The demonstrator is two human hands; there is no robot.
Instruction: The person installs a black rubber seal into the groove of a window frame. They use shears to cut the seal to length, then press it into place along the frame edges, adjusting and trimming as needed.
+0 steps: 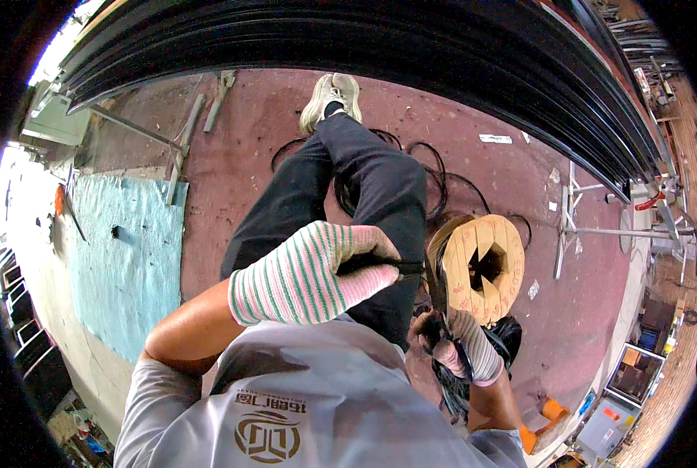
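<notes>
My left hand (313,273), in a white glove with green and pink stripes, is held over my lap. Its thumb and forefinger pinch a thin black strip (411,267), hard to follow against my dark trousers. My right hand (471,349), in a striped glove, is lower right with its fingers closed round a dark strip (439,300). Just beyond that hand stands a cardboard spool (508,269) with a dark hollow core. Black plastic (507,339) lies bunched beside the right wrist.
Long black profiles (348,39) stretch across the far side above my feet. Loose black cord (444,175) coils on the reddish floor (239,132). A pale blue sheet (126,257) lies at left. Metal stands (574,226) are on the right, an orange object (551,417) lower right.
</notes>
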